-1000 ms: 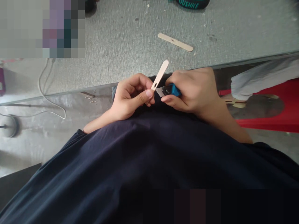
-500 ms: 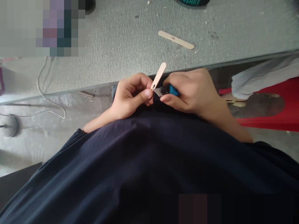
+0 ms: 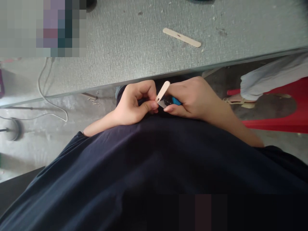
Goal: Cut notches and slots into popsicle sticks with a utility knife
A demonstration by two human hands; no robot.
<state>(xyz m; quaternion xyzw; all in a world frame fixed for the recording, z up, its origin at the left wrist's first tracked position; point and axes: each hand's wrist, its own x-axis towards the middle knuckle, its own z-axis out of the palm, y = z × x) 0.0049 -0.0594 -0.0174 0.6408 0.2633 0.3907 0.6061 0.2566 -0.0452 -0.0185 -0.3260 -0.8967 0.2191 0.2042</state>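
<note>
My left hand (image 3: 134, 102) pinches a thin wooden stick (image 3: 163, 90) between thumb and fingers, its rounded end pointing up and to the right. My right hand (image 3: 194, 98) is closed round a blue utility knife (image 3: 171, 101). The knife's blade tip touches the stick near a small slot, just beside my left thumb. Both hands hover over my lap, below the edge of the grey table (image 3: 125, 54). A second wooden stick (image 3: 182, 37) with a slot lies flat on the table, farther away.
My dark shirt (image 3: 154, 173) fills the lower half of the view. A white cable (image 3: 45, 93) runs over the table edge at the left. A red plastic stool (image 3: 276, 118) and pale cloth (image 3: 271, 78) are at the right. Small scraps litter the table.
Both hands with stick and knife have sunk lower, now under the table edge. The stick shows less length above my fingers. The knife stays pressed against it.
</note>
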